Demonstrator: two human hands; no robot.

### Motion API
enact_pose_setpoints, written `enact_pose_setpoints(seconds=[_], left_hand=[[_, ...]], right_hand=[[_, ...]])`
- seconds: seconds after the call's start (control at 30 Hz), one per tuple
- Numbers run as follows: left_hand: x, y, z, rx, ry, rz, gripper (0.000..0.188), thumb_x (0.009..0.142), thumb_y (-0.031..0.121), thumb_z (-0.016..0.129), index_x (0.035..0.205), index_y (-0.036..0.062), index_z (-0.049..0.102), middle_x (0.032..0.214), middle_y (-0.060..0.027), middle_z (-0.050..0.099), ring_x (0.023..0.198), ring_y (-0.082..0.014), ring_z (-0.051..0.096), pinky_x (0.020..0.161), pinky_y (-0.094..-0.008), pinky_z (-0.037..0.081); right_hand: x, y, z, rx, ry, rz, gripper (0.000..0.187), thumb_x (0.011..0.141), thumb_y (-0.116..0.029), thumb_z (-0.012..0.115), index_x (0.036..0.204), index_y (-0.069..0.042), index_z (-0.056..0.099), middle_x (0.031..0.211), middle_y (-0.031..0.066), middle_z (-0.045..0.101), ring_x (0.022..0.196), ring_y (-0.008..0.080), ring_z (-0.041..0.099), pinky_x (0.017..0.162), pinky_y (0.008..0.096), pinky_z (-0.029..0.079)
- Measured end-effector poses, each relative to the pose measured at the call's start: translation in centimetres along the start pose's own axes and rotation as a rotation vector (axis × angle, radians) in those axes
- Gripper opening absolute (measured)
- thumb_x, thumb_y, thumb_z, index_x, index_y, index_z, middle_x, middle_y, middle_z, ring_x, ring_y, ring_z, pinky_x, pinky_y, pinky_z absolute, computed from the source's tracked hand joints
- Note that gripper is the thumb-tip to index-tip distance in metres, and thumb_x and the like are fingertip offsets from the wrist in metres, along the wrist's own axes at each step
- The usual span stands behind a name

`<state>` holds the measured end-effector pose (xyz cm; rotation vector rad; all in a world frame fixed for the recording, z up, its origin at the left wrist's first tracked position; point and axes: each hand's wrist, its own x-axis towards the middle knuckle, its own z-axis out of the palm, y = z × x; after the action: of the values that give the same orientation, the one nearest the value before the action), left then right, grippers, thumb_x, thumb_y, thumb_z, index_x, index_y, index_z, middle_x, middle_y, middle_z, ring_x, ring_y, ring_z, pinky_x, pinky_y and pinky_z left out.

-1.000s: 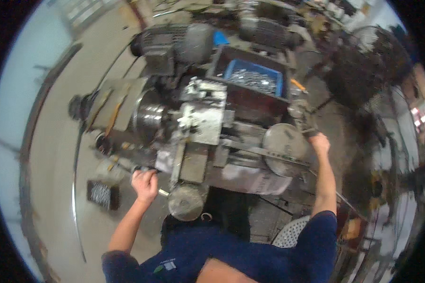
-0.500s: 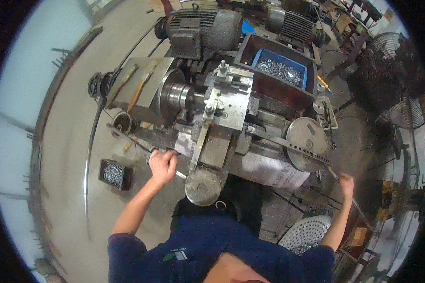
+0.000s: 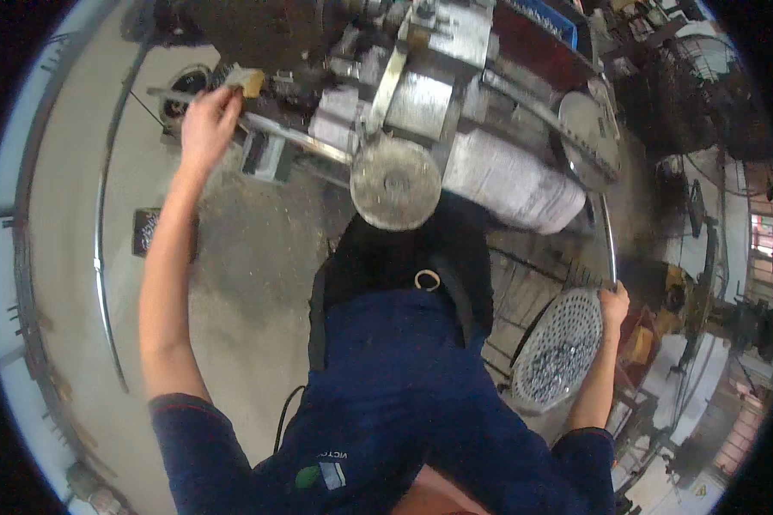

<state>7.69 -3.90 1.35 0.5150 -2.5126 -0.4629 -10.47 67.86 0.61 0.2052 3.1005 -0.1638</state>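
My left hand (image 3: 204, 120) reaches out to the front left of a grey metal lathe (image 3: 421, 77). Its fingers curl around a long metal bar (image 3: 296, 142) that runs along the machine's front. A small yellowish block (image 3: 246, 81) sits just beyond the fingertips. My right hand (image 3: 614, 302) hangs low on the right, closed around the lower end of a thin metal rod (image 3: 608, 232) that rises toward the machine. Just below that hand stands a round perforated basket (image 3: 567, 330) with small metal parts in it.
A round metal handwheel (image 3: 395, 182) faces me at the lathe's front, with a pale cylinder-shaped cover (image 3: 511, 184) to its right. A small dark tray (image 3: 149, 232) of parts lies on the concrete floor at left. Racks and clutter crowd the right side.
My right hand came down from the round plate on the lathe to the thin rod beside the basket. My left hand stayed at the bar. The view tipped down toward my body.
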Motion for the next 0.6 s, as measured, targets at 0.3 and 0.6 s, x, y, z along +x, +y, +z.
enact_pose_setpoints(seconds=[0.3, 0.6], left_hand=[[1.7, -1.9, 2.2, 0.093, -0.117, 0.116, 0.035, 0.088, 0.035, 0.043, 0.095, 0.0073, 0.063, 0.081, -0.0191, 0.062, 0.082, -0.0381, 0.057, 0.080, -0.0427, 0.044], [-2.9, -1.2, -1.0, -0.130, 0.137, 0.127, 0.035, 0.086, 0.036, 0.050, 0.105, 0.0092, 0.063, 0.088, -0.0165, 0.064, 0.086, -0.0336, 0.061, 0.076, -0.0383, 0.047]], right_hand=[[-8.6, -2.2, 2.7, 0.323, 0.068, -0.076, 0.028, 0.064, -0.021, 0.058, 0.084, 0.000, 0.059, 0.059, 0.0086, 0.051, 0.056, 0.0179, 0.047, 0.055, 0.0335, 0.041], [-10.2, -3.5, 3.1, 0.475, 0.092, -0.193, 0.033, 0.067, -0.021, 0.058, 0.090, 0.002, 0.062, 0.068, 0.0037, 0.057, 0.064, 0.0116, 0.049, 0.061, 0.0265, 0.042]])
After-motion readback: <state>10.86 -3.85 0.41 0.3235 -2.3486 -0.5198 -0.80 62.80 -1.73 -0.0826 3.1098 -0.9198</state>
